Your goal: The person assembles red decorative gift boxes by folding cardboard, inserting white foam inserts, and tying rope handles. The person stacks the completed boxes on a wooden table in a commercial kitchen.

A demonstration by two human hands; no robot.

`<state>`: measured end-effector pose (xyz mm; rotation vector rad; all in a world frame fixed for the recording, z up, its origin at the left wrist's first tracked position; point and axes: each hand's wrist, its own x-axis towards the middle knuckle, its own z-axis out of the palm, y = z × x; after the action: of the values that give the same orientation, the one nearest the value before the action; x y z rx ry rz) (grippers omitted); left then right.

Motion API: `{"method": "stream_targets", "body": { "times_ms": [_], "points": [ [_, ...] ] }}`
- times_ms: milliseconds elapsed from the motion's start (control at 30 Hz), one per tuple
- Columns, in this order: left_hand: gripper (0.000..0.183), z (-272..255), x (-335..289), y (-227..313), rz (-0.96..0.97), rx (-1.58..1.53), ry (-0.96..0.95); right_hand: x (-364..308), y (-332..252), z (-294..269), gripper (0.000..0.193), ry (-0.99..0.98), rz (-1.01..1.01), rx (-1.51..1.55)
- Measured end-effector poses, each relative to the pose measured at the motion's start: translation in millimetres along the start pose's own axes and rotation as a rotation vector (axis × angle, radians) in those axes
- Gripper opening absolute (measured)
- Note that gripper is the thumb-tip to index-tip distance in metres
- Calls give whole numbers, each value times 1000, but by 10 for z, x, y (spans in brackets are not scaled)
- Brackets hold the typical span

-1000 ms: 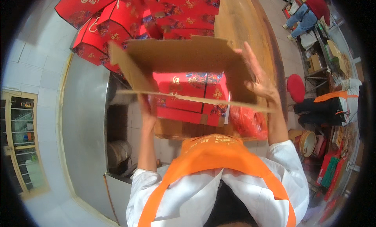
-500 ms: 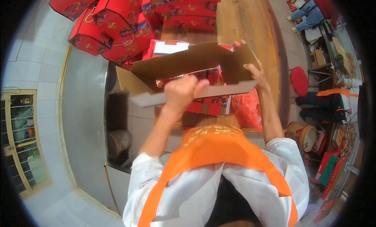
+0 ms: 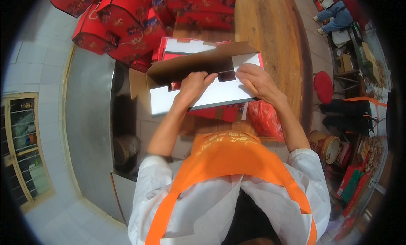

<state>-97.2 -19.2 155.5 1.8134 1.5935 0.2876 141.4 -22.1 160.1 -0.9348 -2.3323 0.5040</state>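
A partly folded cardboard box [image 3: 215,95] is held in front of me over the table, brown inside with a white, notched near panel. My left hand [image 3: 194,87] grips the top edge of that panel near its middle, fingers curled over into the box. At the right end, my right hand [image 3: 257,81] is closed on the panel's edge beside a white end flap [image 3: 249,60]. A brown flap sticks out at the left end. Most of the inside is dark and hidden. Beneath the box, red printed card shows, and a red plastic bag [image 3: 266,120] lies to the right.
Red gift boxes [image 3: 122,12] with cords are piled at the far left of the wooden table [image 3: 270,25]. Behind the box lies a red-and-white carton [image 3: 186,46]. A metal surface [image 3: 91,105] runs along the left; a red stool [image 3: 323,86] and bucket [image 3: 330,147] stand right.
The near panel has swung upright, turning its white face up toward me. My right hand has come from the far right corner onto the panel's edge, and the right end flap is folded in.
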Motion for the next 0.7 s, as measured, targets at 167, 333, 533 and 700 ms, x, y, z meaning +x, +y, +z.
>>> {"method": "stream_targets", "body": {
  "times_ms": [167,333,533,700],
  "points": [
    [41,73,-15,-112,11,49,20,134,-19,153,19,-123,-53,-324],
    [13,-151,-318,-110,576,7,716,55,71,165,20,-107,-81,-291],
    [21,-968,-993,-597,114,-538,1444,135,-93,126,17,-114,-23,-253],
    [51,-847,-716,-964,123,-1084,457,170,-32,149,30,-141,26,-237]
  ]
}}
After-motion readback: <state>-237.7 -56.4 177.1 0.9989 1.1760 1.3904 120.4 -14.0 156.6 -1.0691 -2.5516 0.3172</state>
